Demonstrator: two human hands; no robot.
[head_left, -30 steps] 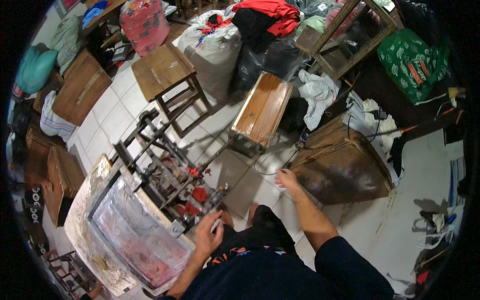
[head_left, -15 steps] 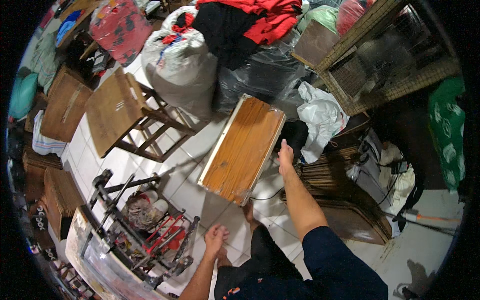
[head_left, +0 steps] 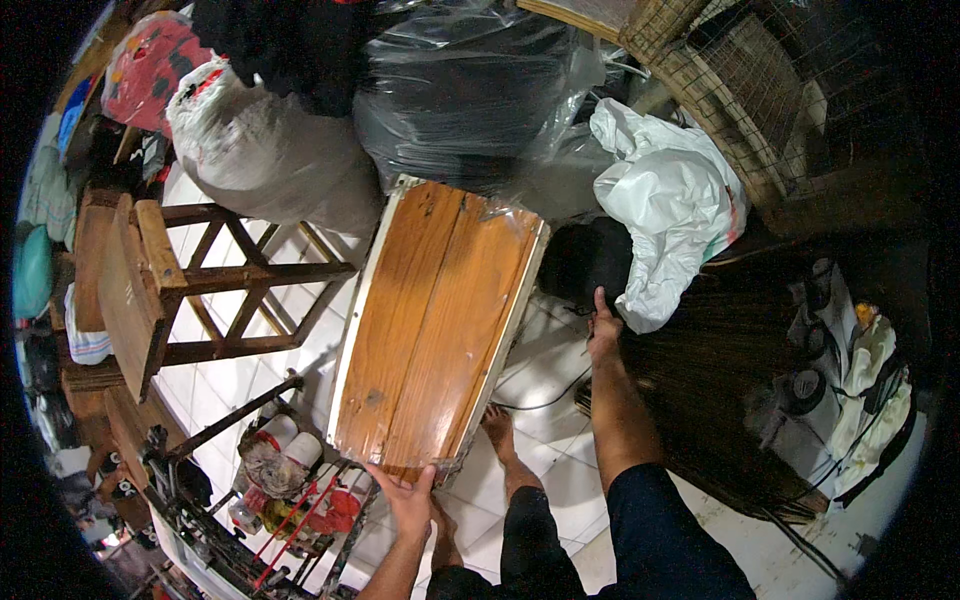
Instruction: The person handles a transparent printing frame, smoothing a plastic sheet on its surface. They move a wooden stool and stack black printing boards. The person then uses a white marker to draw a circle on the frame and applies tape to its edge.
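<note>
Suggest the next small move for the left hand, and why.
Probably close the left hand on the near edge of the wooden-topped box: its fingers are spread there, though contact is unclear, while the right hand is apart from the box, by the white bag.

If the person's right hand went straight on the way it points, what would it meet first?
Probably the black object ahead of the right hand, beside the white bag; the depth between is unclear.
</note>
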